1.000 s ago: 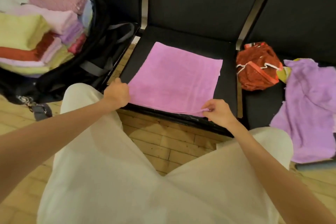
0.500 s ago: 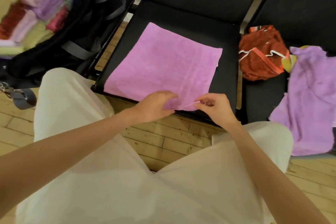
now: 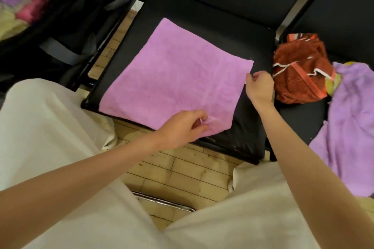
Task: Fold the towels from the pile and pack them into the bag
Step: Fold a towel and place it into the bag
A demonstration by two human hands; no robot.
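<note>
Pink towel [image 3: 174, 79] lay flat on the black chair seat [image 3: 204, 16]. Left hand [image 3: 182, 127] pinched its near right corner, right hand [image 3: 259, 87] pinched the far right corner. Best move looked like lifting both corners together and laying them edge-to-edge on the left side. Bag [image 3: 66, 32] sat left, unfolded towels [image 3: 348, 119] right.

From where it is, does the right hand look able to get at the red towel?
Probably yes: the right hand sits just beside the red towel, nothing between them, though it pinches the pink towel.
</note>
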